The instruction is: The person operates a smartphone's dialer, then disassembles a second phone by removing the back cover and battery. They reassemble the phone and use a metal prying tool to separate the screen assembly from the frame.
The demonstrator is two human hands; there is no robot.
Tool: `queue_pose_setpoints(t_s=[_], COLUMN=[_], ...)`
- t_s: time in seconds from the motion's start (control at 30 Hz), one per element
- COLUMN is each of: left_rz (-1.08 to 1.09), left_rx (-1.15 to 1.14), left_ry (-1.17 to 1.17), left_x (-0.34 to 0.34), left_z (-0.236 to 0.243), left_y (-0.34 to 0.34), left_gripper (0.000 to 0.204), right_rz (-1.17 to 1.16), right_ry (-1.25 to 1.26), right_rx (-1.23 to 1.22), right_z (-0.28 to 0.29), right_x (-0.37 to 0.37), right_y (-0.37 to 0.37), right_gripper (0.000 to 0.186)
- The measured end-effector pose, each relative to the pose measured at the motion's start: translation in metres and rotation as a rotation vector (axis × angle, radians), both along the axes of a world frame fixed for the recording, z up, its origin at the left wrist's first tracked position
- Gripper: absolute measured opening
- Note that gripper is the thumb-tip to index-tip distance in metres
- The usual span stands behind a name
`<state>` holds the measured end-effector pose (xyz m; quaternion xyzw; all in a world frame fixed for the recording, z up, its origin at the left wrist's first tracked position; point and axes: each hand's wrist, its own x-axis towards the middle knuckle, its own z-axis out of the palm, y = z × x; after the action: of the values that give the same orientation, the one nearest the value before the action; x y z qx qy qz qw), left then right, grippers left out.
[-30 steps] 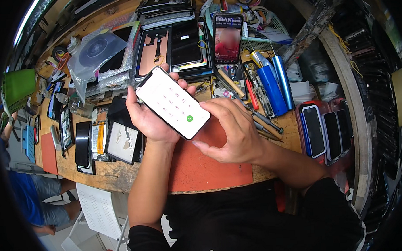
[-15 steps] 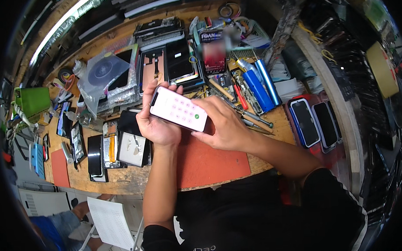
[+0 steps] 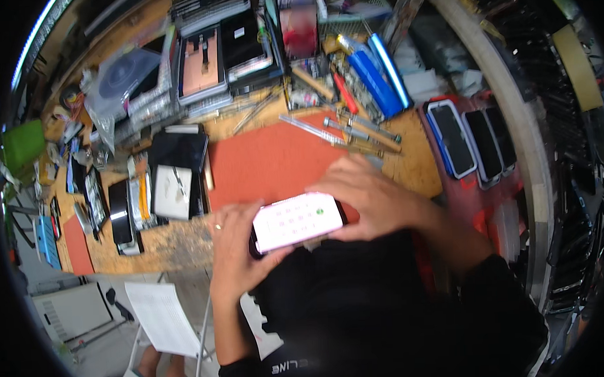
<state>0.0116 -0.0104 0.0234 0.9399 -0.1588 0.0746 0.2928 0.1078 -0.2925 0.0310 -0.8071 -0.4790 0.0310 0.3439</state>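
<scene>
Head view: lit phone [image 3: 295, 223] was held sideways between both hands, just over the near edge of the orange mat [image 3: 274, 156]. Screen showed rows of keypad marks and a round green button toward its right end.

Left hand [image 3: 237, 247]: fingers wrapped on the lit phone's left end, thumb along the lower edge, open only as far as that phone's width. Right hand [image 3: 369, 196]: fingers curled over the right end, thumb at the lower corner, similar spread; blurred, couldn't tell each fingertip's contact.

Mat lay on the wooden desk [image 3: 178, 249]. Left of mat: pale square panel [image 3: 171, 193], then a part with orange strips [image 3: 142, 197], then a black phone [image 3: 120, 208]. Mat's far right corner: slim tools [image 3: 361, 133]; beyond that corner, a blue cylinder [image 3: 370, 76]. Far left past mat: copper-coloured panel [image 3: 199, 69]. Well right of mat: dark-screened phones [image 3: 452, 138]. Left of mat, nearer the person, off the desk: white chair [image 3: 161, 316].
</scene>
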Motion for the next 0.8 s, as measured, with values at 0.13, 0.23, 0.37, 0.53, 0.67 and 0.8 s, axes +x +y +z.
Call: queue_pose_setpoints(t_s=[0.13, 0.23, 0.37, 0.53, 0.67, 0.8], left_rz=[0.039, 0.055, 0.030, 0.008, -0.036, -0.024], left_rx=[0.022, 0.011, 0.055, 0.095, -0.003, -0.113], left_ry=[-0.008, 0.022, 0.020, 0.063, 0.125, 0.051], left_x=[-0.014, -0.018, -0.014, -0.010, -0.002, 0.008], left_z=[-0.010, -0.011, -0.006, 0.004, 0.013, 0.011], left_y=[-0.003, -0.002, -0.002, -0.003, 0.003, 0.007], left_gripper=[0.082, 0.084, 0.085, 0.081, 0.071, 0.038], right_rz=[0.040, 0.098, 0.112, 0.134, 0.146, 0.094], right_ry=[0.044, 0.037, 0.013, 0.009, 0.039, 0.067], right_rx=[-0.051, -0.078, -0.083, -0.001, 0.070, 0.071], right_z=[-0.005, -0.005, -0.004, -0.005, -0.005, -0.008], right_x=[-0.001, 0.000, 0.001, 0.006, 0.014, 0.018], right_y=[0.007, 0.007, 0.006, 0.005, 0.003, 0.003], right_gripper=[0.065, 0.063, 0.062, 0.056, 0.054, 0.047])
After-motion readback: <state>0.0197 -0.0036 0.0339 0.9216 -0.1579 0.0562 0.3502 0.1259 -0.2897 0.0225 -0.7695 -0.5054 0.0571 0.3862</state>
